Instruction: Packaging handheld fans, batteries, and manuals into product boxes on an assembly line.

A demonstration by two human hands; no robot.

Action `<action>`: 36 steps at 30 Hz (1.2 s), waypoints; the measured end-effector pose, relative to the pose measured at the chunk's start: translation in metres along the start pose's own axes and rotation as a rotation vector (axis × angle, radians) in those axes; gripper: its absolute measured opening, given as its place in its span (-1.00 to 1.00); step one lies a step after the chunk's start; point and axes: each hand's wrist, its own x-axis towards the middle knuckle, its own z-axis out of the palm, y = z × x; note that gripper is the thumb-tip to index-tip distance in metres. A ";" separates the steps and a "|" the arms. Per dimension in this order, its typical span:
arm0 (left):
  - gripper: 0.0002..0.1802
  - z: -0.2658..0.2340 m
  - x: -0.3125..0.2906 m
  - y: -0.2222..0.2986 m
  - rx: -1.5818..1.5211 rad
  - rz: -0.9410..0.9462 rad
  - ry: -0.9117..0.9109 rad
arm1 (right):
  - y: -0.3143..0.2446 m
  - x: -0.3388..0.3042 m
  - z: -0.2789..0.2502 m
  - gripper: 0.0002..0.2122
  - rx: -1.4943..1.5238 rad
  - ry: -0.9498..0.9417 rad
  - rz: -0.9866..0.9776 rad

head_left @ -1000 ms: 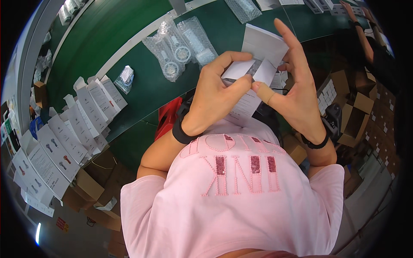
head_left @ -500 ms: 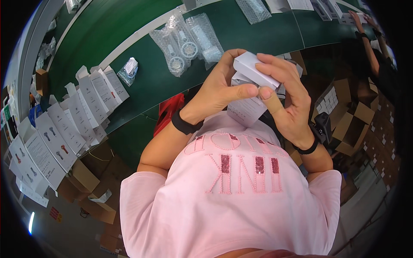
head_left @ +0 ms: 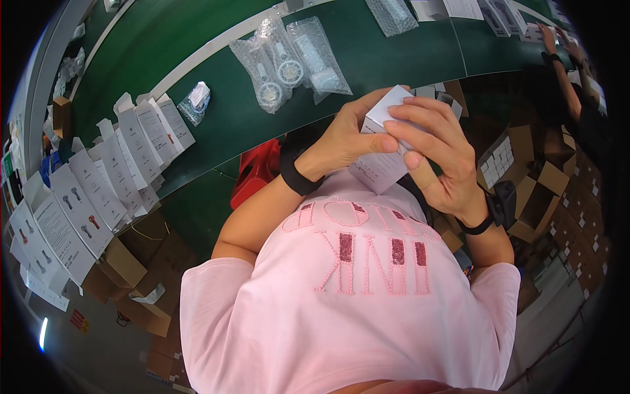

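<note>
Between my two hands, in front of my chest, is a white printed carton with its end flap lying closed on top. My left hand grips its left side, thumb against the front edge. The fingers of my right hand lie over the top end and its thumb presses the near edge. What is inside the carton is hidden. Beyond my hands, on the green table, lie bubble-wrapped handheld fans and another bubble-wrapped item. A small clear bag with a white piece rests further left.
A row of flat white cartons leans along the table's left edge. Another bubble-wrapped pack lies at the far side. Brown cardboard boxes stand on the floor at right. A red stool is under the table. Another person's hands work at far right.
The carton's end flap, raised and partly folded before, now lies flat over the opening. My right fingers have moved across it, and both hands have shifted slightly downward.
</note>
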 end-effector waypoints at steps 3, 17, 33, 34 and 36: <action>-0.09 0.003 -0.006 -0.002 -0.077 -0.015 0.084 | -0.005 -0.004 0.003 -0.66 -0.065 -0.036 0.040; 0.33 -0.118 0.034 0.101 0.983 0.217 0.753 | 0.204 -0.024 -0.076 -0.65 0.833 0.625 0.800; -0.03 -0.247 0.090 0.113 1.354 0.973 0.938 | 0.356 -0.023 -0.051 -0.45 -0.170 0.809 0.770; -0.03 -0.236 0.067 0.117 1.360 0.961 0.968 | 0.316 0.007 -0.039 -0.46 -0.059 0.807 0.603; 0.00 -0.212 0.031 0.121 1.363 0.918 0.955 | 0.268 0.038 -0.017 -0.49 -0.190 0.660 0.469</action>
